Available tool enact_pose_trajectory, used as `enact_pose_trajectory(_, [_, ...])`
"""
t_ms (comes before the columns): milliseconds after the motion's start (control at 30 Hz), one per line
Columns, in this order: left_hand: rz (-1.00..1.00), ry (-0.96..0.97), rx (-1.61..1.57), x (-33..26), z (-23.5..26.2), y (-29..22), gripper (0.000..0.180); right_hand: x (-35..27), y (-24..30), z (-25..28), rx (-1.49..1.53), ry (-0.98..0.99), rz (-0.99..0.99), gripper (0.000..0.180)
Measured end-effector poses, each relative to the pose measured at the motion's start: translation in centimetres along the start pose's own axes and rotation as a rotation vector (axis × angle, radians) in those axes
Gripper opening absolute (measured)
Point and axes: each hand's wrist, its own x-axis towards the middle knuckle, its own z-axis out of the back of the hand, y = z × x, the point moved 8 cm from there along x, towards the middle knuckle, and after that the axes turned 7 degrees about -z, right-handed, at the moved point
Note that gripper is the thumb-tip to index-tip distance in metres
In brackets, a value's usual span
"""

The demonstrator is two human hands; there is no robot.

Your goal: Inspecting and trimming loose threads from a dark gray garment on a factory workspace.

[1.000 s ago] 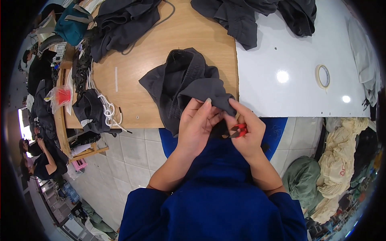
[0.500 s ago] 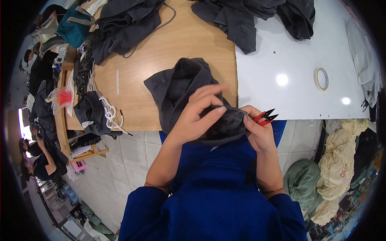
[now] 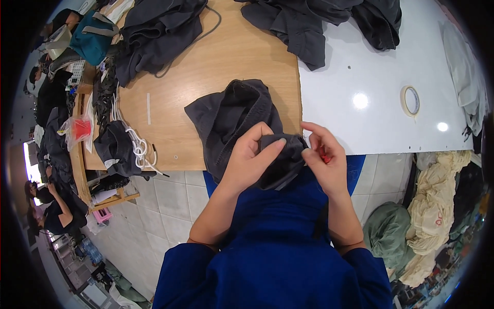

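A dark grey garment (image 3: 216, 116) lies bunched at the near edge of the wooden tabletop, part of it hanging over toward my lap. My left hand (image 3: 252, 157) grips a fold of it, thumb on top and fingers tucked into the cloth. Just to the right, my right hand (image 3: 328, 162) is curled at the garment's edge, its thumb close to the cloth and the index finger raised. Red-handled thread snips (image 3: 325, 156) sit in that hand, mostly covered by the fingers; their blades are hidden or too small to make out.
Dark grey garments lie at the far left (image 3: 159, 36) and far right (image 3: 309, 38). A tape roll (image 3: 410, 101) rests on the white board (image 3: 375, 123). White cord (image 3: 139, 147) lies by a dark piece at left. Cream cloth (image 3: 432, 206) is heaped on the right. Other people work at far left.
My right hand has turned, so the snips' black blades, which stuck out to the right, no longer show. My left hand's fingers have closed down onto the garment.
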Motion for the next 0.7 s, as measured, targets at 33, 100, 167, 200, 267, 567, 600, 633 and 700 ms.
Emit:
enact_pose_trajectory(33, [-0.014, 0.036, -0.014, -0.1, -0.4, -0.1, 0.014, 0.0, -0.2, 0.0, 0.0, -0.004, 0.0, 0.037])
enact_pose_trajectory(100, [-0.027, 0.07, -0.027, -0.1, -0.8, -0.2, 0.014, 0.1, -1.1, -0.2, 0.025, 0.018, -0.028, 0.023])
enact_pose_trajectory(167, [-0.063, 0.067, -0.009, 0.0, -0.7, -0.4, 0.013, 0.2, -0.6, 0.3, -0.014, -0.02, -0.018, 0.011])
enact_pose_trajectory(200, [-0.062, 0.066, -0.01, 0.0, -0.7, -0.4, 0.013, 0.1, -0.5, 0.6, 0.006, -0.028, -0.03, 0.011])
enact_pose_trajectory(267, [-0.05, 0.096, -0.056, 0.0, -0.8, -0.2, 0.013, 0.0, -0.6, 1.1, -0.054, -0.017, 0.0, 0.006])
enact_pose_trajectory(567, [-0.134, 0.081, 0.028, -0.1, 0.0, -1.4, 0.014, 0.2, -2.6, 5.4, 0.109, -0.244, -0.365, 0.016])
enact_pose_trajectory(600, [-0.143, 0.078, 0.06, -0.1, 0.0, -1.4, 0.014, 0.1, -2.6, 5.3, 0.11, -0.241, -0.368, 0.016])
enact_pose_trajectory(633, [-0.151, 0.074, 0.092, -0.1, 0.0, -1.4, 0.014, -0.2, -2.0, 5.4, 0.056, -0.256, -0.297, 0.018])
enact_pose_trajectory(700, [-0.151, 0.055, 0.087, -0.2, -0.2, -1.5, 0.014, -1.2, -1.0, 5.2, 0.003, -0.272, -0.226, 0.021])
